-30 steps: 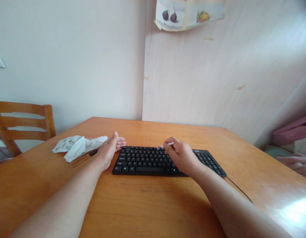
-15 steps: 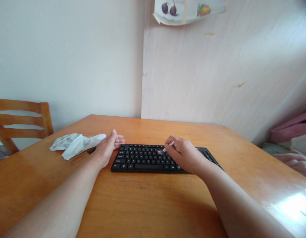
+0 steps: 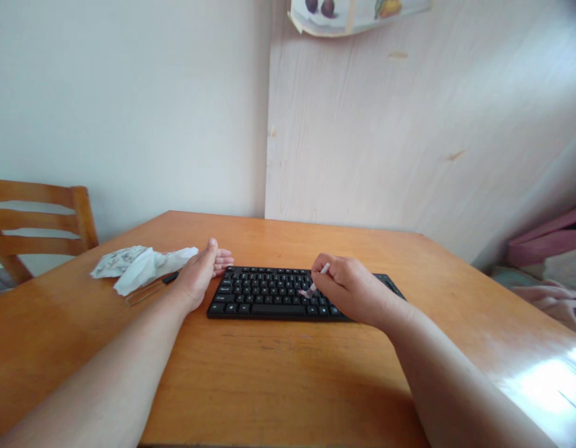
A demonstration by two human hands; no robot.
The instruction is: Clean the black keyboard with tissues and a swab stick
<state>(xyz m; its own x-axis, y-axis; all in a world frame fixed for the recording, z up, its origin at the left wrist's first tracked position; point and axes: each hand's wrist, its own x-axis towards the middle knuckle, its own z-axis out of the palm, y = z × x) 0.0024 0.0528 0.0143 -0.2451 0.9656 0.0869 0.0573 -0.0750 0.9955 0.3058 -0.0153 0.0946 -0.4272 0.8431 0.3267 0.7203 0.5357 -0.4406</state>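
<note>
Where the brush is: in the right grip, slanting down to the left, its pale head low over the keys near the middle of the keyboard; whether the bristles press on them is too small to tell.
Right grip: closed, thumb and curled fingers around the white handle, a short end of which sticks up past the fist; it covers part of the keyboard's right half.
Keyboard: black, flat on the tabletop, long side toward the person; its left and middle keys show to the left of the right grip, its far right end beyond the wrist.
Left grip: spread open, thumb up, palm turned toward the keyboard, nothing visible in it; it stands just beside the back left corner, and contact there cannot be made out.
White wrapping: crumpled, grey-patterned in part, left of the left grip.
Black-ended loop: thin, lying between the wrapping and the left forearm, dark end close by the wrist.
Chair: wooden, 3 crossbars in view, at the left.
Wall picture: 2 dark fruits and 1 yellow, cut off above.
Pink cloth: beyond the tabletop's right edge.
</note>
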